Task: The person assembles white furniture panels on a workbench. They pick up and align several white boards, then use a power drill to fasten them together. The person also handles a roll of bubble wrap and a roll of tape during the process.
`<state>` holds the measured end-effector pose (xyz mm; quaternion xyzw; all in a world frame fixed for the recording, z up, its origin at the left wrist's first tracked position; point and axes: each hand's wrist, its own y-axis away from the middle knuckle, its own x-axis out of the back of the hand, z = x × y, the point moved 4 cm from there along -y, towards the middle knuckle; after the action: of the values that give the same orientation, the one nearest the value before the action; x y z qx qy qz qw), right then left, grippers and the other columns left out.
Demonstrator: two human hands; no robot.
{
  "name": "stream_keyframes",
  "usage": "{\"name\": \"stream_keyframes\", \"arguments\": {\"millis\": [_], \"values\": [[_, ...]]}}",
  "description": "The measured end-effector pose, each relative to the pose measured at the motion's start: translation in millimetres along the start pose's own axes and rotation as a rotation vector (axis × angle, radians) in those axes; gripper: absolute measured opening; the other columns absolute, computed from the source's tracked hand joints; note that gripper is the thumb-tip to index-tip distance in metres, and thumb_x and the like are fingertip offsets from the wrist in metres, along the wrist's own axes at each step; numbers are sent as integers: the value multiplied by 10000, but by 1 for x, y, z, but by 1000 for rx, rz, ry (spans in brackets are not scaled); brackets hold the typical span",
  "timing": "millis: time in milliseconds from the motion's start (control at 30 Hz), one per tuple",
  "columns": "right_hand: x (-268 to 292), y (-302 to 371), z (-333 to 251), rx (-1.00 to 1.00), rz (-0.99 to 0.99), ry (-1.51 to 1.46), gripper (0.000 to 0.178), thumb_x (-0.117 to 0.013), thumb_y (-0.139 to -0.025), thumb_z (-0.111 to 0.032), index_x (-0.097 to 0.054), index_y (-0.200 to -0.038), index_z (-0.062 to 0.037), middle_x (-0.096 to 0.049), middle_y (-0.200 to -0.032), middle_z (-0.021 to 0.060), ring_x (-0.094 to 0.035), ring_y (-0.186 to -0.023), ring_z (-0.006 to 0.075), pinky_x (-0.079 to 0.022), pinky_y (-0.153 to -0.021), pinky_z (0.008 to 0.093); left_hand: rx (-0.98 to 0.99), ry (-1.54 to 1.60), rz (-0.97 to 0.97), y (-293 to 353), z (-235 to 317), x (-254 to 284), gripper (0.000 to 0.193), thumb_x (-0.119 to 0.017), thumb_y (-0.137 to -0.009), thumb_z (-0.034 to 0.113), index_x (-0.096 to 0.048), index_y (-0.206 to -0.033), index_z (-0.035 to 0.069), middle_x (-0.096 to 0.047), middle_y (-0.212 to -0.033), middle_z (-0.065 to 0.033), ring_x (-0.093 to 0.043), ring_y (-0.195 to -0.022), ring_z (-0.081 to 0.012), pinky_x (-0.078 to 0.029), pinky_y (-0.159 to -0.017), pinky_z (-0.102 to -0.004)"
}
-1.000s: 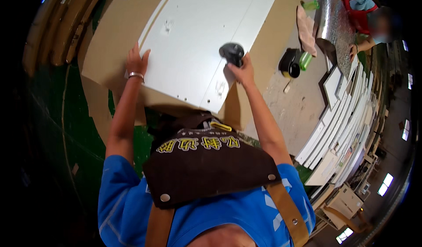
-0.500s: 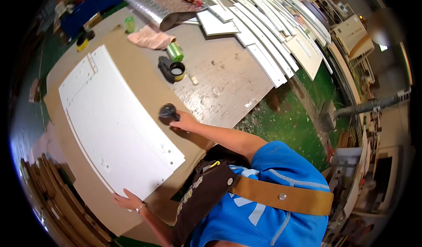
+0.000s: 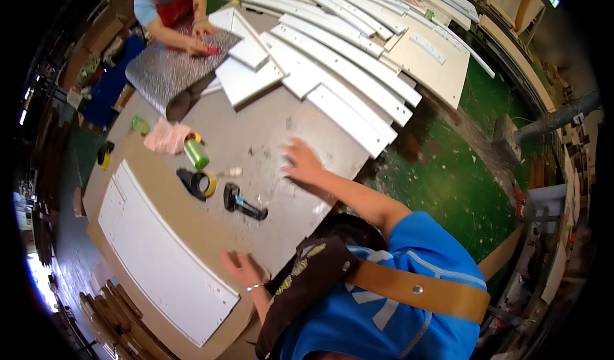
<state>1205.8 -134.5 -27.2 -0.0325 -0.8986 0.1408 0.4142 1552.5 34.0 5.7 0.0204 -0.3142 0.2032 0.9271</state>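
My right hand [image 3: 303,163] is over the bare tabletop with its fingers apart, holding nothing. A black tool with a thick handle and a blue detail [image 3: 245,202] lies to its left on the grey table [image 3: 281,120]. My left hand [image 3: 243,270] is open and hovers near the right edge of a brown cardboard sheet [image 3: 144,158]. On that sheet lies a long white panel [image 3: 163,251] with one curved side and small holes at its near end. Beyond the black tool sits a black tape dispenser with a yellowish roll [image 3: 199,184].
A green roll [image 3: 196,154], a pink cloth [image 3: 167,136] and a small pale block [image 3: 234,172] lie farther back. Many white boards [image 3: 345,56] overlap at the far right. Across the table, a co-worker's hands [image 3: 201,37] rest on silver foil sheeting [image 3: 167,65].
My right hand has let go of the black tool, now lying on the table, and moved right. My left hand has left the white panel. The view has shifted, showing more of the co-worker.
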Motion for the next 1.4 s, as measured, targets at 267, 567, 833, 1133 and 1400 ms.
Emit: {"name": "stream_keyframes", "arguments": {"millis": [267,567,833,1133,1400], "values": [[179,56,173,-592,-227,386,941,-627,-682,-605,-265,-1411,-133,-182,-1424,276,-165,-1333,394,-184,-1045,546,-354,212,-586,36,152,-190,435,-607,-790,119,-524,-1210,41,-548,-1177,-159,-506,-1111,-298,-383,-963,-367],[175,76,167,-486,-114,434,948,-636,-648,-616,-298,-1400,-148,-144,-1431,290,-153,-1331,411,-181,-1021,576,-205,274,-995,90,177,-254,354,-618,-803,124,-576,-1146,46,-588,-1113,-141,-570,-1029,-263,-439,-889,-327],[171,116,122,-484,-132,459,932,-671,-628,-549,-326,-1372,-106,-229,-1366,301,-250,-1248,436,-246,-966,569,14,398,-1222,103,162,-287,371,-597,-855,95,-525,-1205,-3,-601,-1127,-98,-576,-1009,-150,-451,-876,-262],[182,168,116,-546,-64,149,917,-756,-617,-435,-337,-1320,-23,-436,-1238,281,-452,-1112,413,-385,-907,476,338,408,-1130,166,123,-323,461,-613,-851,281,-546,-1156,-58,-625,-1092,-142,-586,-1025,-185,-449,-876,-281],[175,199,218,-1012,-288,-889,458,-747,-749,-261,-594,-1043,54,-646,-964,108,-611,-831,163,-491,-743,293,843,927,-813,206,164,-422,482,-497,-923,349,-453,-1219,-29,-578,-1110,-131,-593,-978,-236,-492,-835,-357]]}}
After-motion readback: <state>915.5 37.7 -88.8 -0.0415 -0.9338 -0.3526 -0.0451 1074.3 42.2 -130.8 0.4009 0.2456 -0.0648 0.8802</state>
